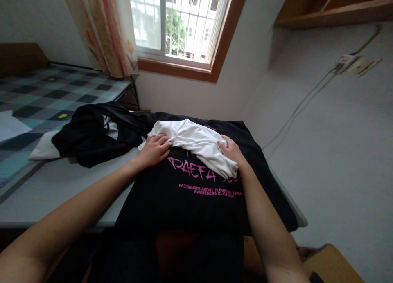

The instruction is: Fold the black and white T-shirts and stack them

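A crumpled white garment (196, 140) lies bunched across a black shirt (184, 211) with pink lettering, which is spread over the table. On the white garment's left end rests my left hand (156, 150), palm down with its fingers stretched out and slightly apart. My right hand (232, 152) is at the garment's right edge, its fingers closed over the cloth; the fingertips are partly hidden. Both hands touch the white garment, and the black shirt shows beneath and around it.
Left of the shirt lies a heaped black garment (92, 135) with white parts. The white tabletop (70, 193) borders a checked cloth (92, 84) with a white sheet of paper (14, 125) on it. Behind is a barred window (184, 29); cables (302, 105) hang along the right wall.
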A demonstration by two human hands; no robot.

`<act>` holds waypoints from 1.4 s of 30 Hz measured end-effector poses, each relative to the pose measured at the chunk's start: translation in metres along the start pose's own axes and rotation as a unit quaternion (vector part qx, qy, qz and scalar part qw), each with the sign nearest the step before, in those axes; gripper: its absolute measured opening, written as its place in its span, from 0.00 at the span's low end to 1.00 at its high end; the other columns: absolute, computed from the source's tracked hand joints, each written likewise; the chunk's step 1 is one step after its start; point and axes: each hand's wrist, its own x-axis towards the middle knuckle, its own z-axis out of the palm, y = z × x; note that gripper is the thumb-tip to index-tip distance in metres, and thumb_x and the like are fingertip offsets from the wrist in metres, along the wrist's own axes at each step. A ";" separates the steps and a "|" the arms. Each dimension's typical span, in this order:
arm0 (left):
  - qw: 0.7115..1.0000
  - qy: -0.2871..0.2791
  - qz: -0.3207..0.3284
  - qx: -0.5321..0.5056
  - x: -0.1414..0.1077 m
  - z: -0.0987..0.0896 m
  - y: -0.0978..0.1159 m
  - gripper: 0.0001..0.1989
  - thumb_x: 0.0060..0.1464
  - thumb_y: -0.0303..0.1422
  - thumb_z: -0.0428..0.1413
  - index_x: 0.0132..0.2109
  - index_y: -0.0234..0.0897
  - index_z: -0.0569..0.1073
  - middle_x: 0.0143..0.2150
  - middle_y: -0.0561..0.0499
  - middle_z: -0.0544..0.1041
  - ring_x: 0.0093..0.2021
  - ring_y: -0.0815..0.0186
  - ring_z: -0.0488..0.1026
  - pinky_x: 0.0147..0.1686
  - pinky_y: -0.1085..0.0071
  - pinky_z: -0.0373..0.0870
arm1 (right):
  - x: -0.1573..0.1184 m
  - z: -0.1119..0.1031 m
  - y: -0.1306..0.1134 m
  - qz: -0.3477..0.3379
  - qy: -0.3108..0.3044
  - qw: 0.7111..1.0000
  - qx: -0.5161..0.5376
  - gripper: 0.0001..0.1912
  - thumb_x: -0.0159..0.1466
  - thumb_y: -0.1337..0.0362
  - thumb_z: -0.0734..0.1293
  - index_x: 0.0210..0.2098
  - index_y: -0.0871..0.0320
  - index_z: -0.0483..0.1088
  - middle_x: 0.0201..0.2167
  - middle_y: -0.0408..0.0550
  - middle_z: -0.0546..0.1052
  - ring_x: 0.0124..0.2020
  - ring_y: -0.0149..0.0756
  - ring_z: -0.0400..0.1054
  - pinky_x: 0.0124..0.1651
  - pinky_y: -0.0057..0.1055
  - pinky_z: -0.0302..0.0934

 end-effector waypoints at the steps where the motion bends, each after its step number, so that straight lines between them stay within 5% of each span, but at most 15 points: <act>1: 1.000 0.000 -0.001 -0.001 0.000 0.000 0.000 0.15 0.66 0.36 0.49 0.54 0.42 0.75 0.60 0.44 0.73 0.63 0.51 0.65 0.60 0.50 0.55 | 0.000 0.000 -0.001 0.001 -0.001 1.000 -0.001 0.27 0.67 0.55 0.61 0.61 0.61 0.68 0.62 0.60 0.71 0.62 0.50 0.65 0.64 0.47 0.58; 42: 1.000 0.002 0.001 -0.004 0.000 0.001 -0.001 0.14 0.65 0.36 0.50 0.54 0.43 0.75 0.60 0.44 0.73 0.62 0.50 0.65 0.60 0.50 0.55 | 0.000 0.001 0.001 -0.004 0.001 1.000 0.000 0.26 0.67 0.54 0.61 0.60 0.60 0.68 0.61 0.59 0.71 0.62 0.50 0.65 0.64 0.47 0.58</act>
